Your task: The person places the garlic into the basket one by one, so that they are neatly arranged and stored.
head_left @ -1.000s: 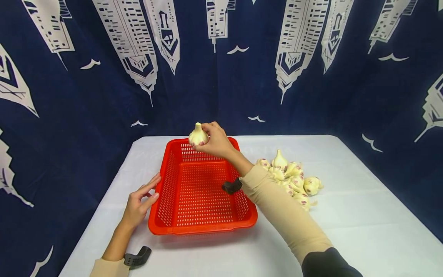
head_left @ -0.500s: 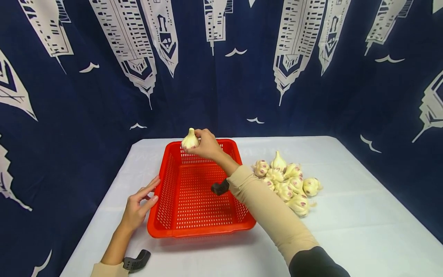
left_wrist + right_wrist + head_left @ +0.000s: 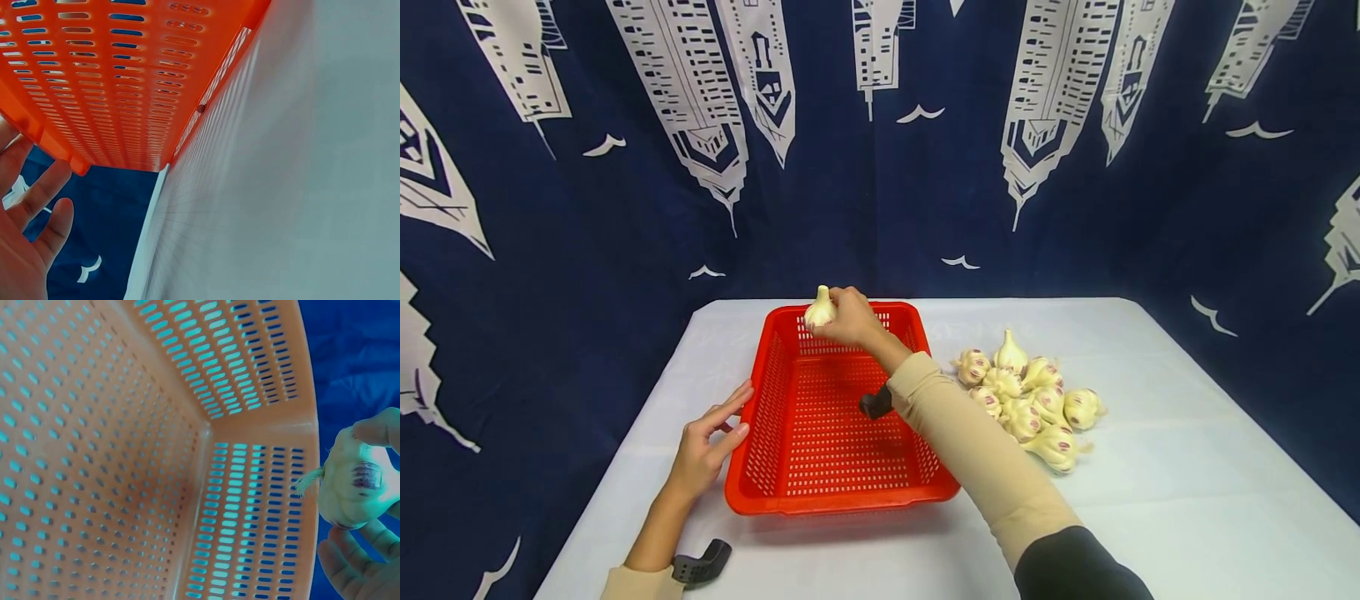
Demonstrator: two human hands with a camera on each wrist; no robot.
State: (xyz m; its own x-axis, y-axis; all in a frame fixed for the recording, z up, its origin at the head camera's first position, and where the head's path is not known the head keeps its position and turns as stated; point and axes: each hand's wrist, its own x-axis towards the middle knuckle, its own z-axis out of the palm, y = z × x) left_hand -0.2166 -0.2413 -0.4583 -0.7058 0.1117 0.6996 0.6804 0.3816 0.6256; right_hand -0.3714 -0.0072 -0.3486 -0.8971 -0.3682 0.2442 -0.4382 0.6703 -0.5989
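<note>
My right hand (image 3: 847, 319) pinches a garlic bulb (image 3: 821, 309) between thumb and fingers. It holds the bulb stem up, over the far end of a red perforated basket (image 3: 842, 504). In the right wrist view the bulb (image 3: 353, 481) shows purple patches and a tuft of roots, and it appears near the basket's rim (image 3: 306, 425). My left hand (image 3: 700, 454) is at the basket's left side, its fingertips at the rim and its fingers loosely extended. From the left wrist the basket's outer wall (image 3: 119, 75) appears above the spread fingers (image 3: 44, 194).
Several garlic bulbs (image 3: 1022, 404) lie heaped on the white tablecloth (image 3: 1180, 467) to the right of the basket. A dark blue cloth with white building prints (image 3: 925, 192) hangs behind the table. Black wrist devices (image 3: 702, 564) sit at both wrists.
My right hand has moved a little left and down with the garlic bulb, closer to the basket's far rim. My left hand has stayed at the basket's left side.
</note>
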